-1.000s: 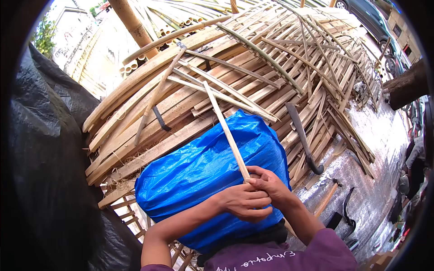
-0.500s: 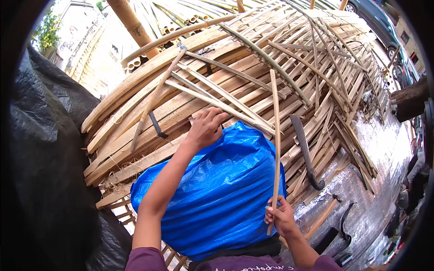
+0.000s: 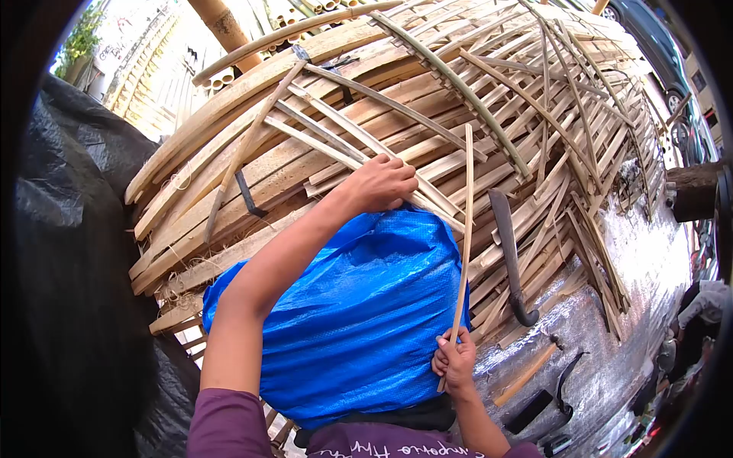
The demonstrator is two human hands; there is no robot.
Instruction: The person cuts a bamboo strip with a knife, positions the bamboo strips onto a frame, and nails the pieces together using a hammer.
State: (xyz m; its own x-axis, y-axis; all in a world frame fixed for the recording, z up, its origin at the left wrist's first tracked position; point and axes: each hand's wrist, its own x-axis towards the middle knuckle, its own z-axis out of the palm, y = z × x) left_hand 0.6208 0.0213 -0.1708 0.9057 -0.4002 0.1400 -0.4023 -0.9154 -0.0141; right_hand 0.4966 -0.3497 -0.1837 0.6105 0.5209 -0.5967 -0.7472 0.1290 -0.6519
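My right hand [image 3: 456, 362] is closed around the lower end of a thin bamboo strip [image 3: 466, 237], which stands nearly upright along the right side of the blue tarp [image 3: 351, 320] over my lap. My left hand [image 3: 382, 183] is at the tarp's top edge, fingers curled down over pale bamboo strips [image 3: 317, 145] lying on the pile. Its fingertips are hidden, so I cannot make out what they grip. Right of the upright strip, a curved blade with a hooked end [image 3: 510, 256] lies on the pile.
Split bamboo slats [image 3: 221, 156] are stacked ahead, with thin strips [image 3: 565, 114] heaped crosswise to the right. A black tarp [image 3: 76, 267] hangs at left. On the silvery sheet [image 3: 595, 366] lie a wooden-handled tool [image 3: 525, 374] and a dark curved object [image 3: 565, 385]. A car [image 3: 649, 38] stands beyond.
My left hand has moved right and up onto the pale strips, and its fingers are more curled. My right hand still holds the strip, which now leans slightly more to the right.
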